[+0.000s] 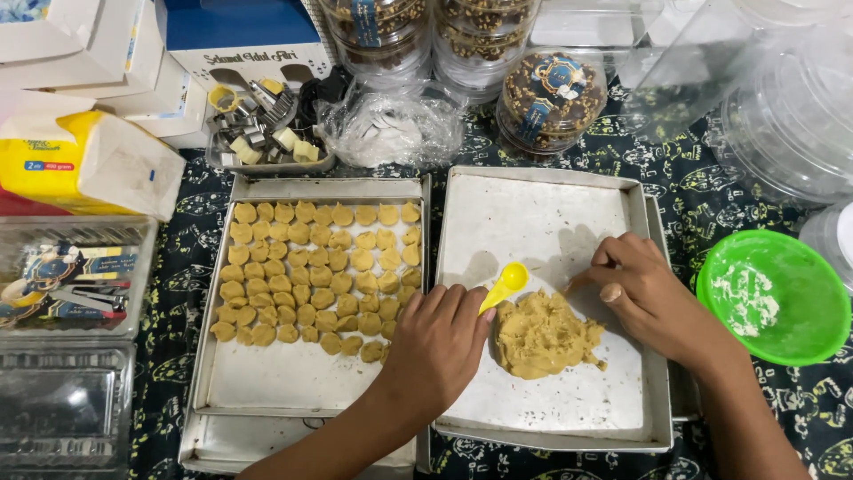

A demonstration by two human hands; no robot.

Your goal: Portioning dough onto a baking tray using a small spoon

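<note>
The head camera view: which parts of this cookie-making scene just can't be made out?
- Yellow spoon handle: hidden under the left hand.
- Right hand fingertips: curled against the dough lump, so whether they pinch any dough is unclear.
- Green bowl: white residue too blurred to identify.
- Clear containers: cut off by the top right edge.
- Lower tray under the cookie tray: mostly covered.

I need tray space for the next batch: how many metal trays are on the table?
2 for certain: the left tray holds rows of cookies; the right tray holds the dough. Rims beneath each hint at more stacked underneath.
</note>
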